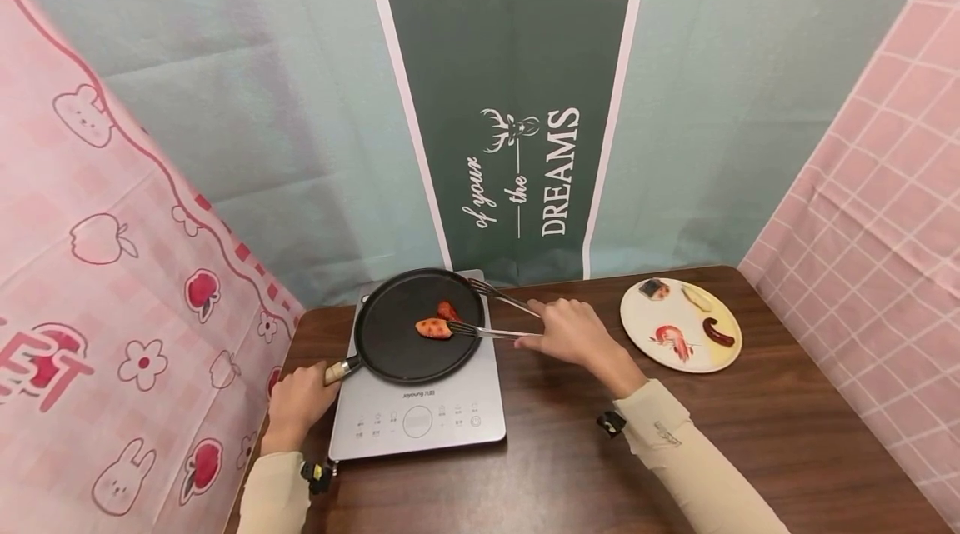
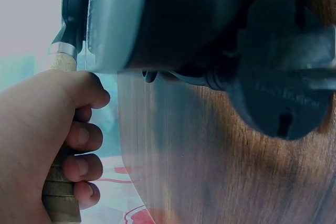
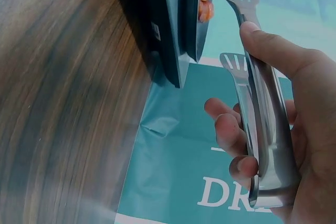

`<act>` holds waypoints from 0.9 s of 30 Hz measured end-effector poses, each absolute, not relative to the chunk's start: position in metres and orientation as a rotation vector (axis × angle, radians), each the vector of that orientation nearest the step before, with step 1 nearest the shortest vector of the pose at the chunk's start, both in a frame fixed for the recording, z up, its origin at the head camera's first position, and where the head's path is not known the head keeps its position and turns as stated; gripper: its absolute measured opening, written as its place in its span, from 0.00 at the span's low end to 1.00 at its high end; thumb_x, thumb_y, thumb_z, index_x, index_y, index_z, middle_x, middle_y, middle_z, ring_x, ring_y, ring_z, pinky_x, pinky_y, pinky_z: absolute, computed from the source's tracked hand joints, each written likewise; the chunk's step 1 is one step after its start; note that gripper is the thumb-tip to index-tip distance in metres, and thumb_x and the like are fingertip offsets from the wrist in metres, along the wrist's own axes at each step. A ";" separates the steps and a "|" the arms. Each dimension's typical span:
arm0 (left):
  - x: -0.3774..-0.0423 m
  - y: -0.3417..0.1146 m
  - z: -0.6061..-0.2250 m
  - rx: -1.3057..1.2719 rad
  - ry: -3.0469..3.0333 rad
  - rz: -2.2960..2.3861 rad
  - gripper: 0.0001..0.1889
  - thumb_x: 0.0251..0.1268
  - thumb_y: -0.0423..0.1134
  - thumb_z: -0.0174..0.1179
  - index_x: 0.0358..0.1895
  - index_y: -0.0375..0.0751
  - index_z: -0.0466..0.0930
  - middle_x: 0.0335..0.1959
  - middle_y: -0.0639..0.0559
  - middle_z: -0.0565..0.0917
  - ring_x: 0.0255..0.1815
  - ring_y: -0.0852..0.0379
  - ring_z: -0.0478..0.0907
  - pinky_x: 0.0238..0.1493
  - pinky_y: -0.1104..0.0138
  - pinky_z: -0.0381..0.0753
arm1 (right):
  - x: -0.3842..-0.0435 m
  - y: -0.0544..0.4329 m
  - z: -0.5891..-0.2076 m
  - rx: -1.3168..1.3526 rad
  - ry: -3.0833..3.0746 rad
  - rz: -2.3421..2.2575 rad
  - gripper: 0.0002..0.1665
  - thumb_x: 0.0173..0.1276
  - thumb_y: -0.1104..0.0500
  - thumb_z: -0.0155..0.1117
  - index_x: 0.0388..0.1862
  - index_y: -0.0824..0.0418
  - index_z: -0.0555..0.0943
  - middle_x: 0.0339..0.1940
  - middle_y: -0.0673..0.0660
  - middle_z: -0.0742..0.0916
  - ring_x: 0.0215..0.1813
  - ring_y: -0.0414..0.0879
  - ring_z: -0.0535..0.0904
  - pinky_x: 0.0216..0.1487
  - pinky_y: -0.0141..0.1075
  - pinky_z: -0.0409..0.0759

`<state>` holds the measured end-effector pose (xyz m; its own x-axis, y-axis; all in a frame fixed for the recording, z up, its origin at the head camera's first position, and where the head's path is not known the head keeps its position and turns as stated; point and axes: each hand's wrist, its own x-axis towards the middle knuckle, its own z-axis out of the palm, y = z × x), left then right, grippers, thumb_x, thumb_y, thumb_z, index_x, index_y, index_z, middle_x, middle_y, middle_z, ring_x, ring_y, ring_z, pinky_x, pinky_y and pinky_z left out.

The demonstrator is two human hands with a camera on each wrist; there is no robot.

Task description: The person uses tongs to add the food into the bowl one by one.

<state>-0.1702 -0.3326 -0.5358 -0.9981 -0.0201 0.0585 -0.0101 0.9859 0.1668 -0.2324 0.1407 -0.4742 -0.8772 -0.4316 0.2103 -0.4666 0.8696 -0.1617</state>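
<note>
My left hand grips the wooden handle of a black frying pan, fingers curled round it in the left wrist view. Two orange-red pieces of food, resembling chicken wings, lie in the pan: a lighter piece and a darker piece touching or very close behind it. Metal tongs are held in my right hand, their two slotted arms spread apart. In the head view, one tip overlaps the lighter piece and the other is over the pan's right rim; contact cannot be told.
Beneath the pan is a silver induction cooker on the brown wooden table. To the right stands a round plate bearing a shrimp, a sausage and other food pieces. A green curtain hangs behind.
</note>
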 end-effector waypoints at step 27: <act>-0.169 -0.331 -0.536 0.007 -3.046 -0.244 0.14 0.65 0.44 0.68 0.32 0.37 0.76 0.24 0.36 0.83 0.22 0.35 0.80 0.23 0.44 0.73 | -0.226 0.199 -0.469 0.545 -2.901 0.302 0.44 0.57 0.29 0.76 0.61 0.58 0.85 0.26 0.62 0.89 0.28 0.59 0.86 0.28 0.50 0.77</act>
